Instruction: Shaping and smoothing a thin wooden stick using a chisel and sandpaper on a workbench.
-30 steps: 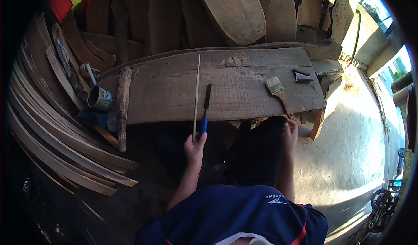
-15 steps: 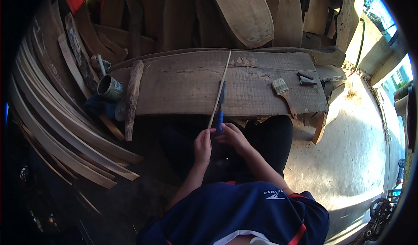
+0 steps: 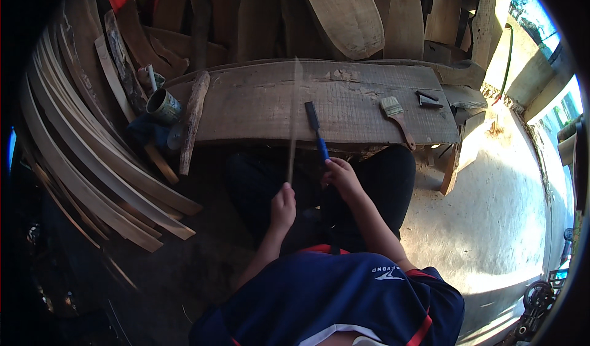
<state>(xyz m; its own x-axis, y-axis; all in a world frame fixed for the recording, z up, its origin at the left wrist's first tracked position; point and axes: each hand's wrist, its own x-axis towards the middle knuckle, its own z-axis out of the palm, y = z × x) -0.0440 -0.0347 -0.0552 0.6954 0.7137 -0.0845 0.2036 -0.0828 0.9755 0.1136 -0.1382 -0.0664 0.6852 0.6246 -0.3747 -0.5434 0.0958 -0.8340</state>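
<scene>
My left hand (image 3: 283, 207) is closed round the lower end of a long thin wooden strip (image 3: 295, 118). The strip points away from me over the bench plank, blurred by motion. A chisel (image 3: 317, 129) with a dark flat blade and a blue handle is in my right hand (image 3: 340, 177), whose fingers wrap the handle's end. Its blade points away, tilted slightly left, apart from the strip. Both hands are above my lap, just short of the near edge of the wide wooden plank (image 3: 246, 109).
On the plank's right lie a flat paintbrush (image 3: 391, 107) and a small dark metal piece (image 3: 429, 100). A rough stick (image 3: 194, 121) crosses its left end beside a tin can (image 3: 163, 106). Long bent wooden strips (image 3: 117, 180) fan out at left; boards (image 3: 344, 17) lean behind.
My hands have drawn apart. The chisel has moved clear of the strip and now tilts left; the strip has swung left and stands more upright in view.
</scene>
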